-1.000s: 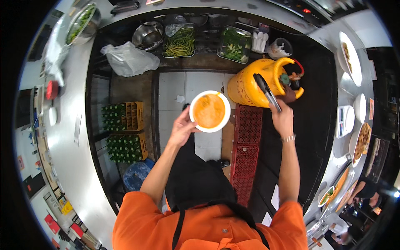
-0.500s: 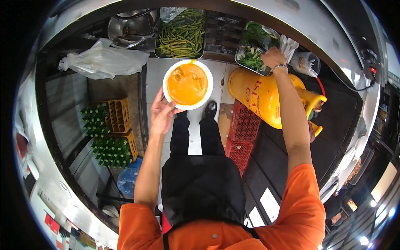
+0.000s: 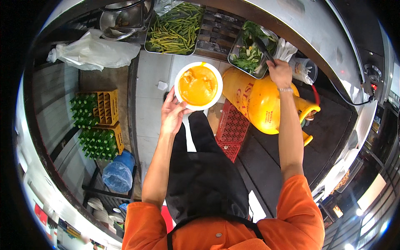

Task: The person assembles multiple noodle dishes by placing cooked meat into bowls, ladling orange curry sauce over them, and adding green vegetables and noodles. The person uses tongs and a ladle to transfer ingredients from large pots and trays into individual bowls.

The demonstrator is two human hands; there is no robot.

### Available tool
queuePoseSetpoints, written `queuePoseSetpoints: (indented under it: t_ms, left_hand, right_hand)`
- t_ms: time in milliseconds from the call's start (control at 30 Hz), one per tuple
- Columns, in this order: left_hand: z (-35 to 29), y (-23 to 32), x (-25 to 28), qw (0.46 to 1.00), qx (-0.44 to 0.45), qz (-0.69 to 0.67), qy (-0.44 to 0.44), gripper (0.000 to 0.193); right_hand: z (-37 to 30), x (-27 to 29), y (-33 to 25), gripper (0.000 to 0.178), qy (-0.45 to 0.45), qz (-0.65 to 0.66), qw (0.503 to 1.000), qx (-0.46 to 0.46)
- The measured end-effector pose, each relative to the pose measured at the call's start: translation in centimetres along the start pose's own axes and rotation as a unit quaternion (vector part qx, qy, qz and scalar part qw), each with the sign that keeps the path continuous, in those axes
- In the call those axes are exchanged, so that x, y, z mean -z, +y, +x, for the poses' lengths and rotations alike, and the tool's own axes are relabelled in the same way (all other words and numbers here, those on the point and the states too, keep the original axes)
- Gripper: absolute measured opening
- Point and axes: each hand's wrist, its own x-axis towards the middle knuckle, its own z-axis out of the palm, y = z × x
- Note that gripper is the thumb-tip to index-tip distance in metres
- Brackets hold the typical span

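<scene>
My left hand (image 3: 172,113) grips the rim of a round white bowl (image 3: 178,94), thumb on the edge and fingers underneath. Thick orange-yellow curry or soup (image 3: 197,87) with some lumps fills it, and a smear of it marks the far rim. My right hand (image 3: 281,75) is closed around a long black utensil (image 3: 262,48), whose kind I cannot make out. Its far end reaches over a metal tray (image 3: 261,75) of leafy greens (image 3: 249,53) at the back right. A bracelet circles my right wrist.
Beside the greens stand a yellow gas cylinder (image 3: 266,110) and a clear tub (image 3: 307,71). Red crates (image 3: 231,125) lie below. A tray of green beans (image 3: 177,31) sits at the back; green bottles (image 3: 98,143) in yellow crates and a blue-lined bin (image 3: 118,177) are at left.
My right hand has drawn back from the greens, and a black utensil now shows in it. The bowl in my left hand has shifted slightly right. My feet have moved and the view has turned.
</scene>
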Motion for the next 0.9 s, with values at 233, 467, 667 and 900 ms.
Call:
queuePoseSetpoints:
  t_ms: [233, 467, 667, 900]
  left_hand:
    - [0.4, -1.0, -0.8, 1.000, -0.004, -0.003, 0.001, 0.067]
    - [2.1, -1.8, -1.9, 0.999, 0.003, -0.026, -0.031, 0.071]
    - [2.4, -2.5, -2.2, 1.000, -0.012, -0.021, -0.006, 0.071]
    - [2.9, -2.4, -2.6, 1.000, -0.015, -0.006, 0.000, 0.062]
  right_hand:
    - [-5.4, 6.7, 0.9, 0.029, 0.042, 0.128, 0.991, 0.015]
    - [0.0, 4.5, 3.2, 0.036, -0.035, -0.027, 0.997, 0.067]
    - [-2.1, 3.0, 3.0, 0.040, -0.074, 0.076, 0.994, 0.016]
    - [-4.3, -3.0, 2.9, 0.051, -0.140, 0.134, 0.973, -0.123]
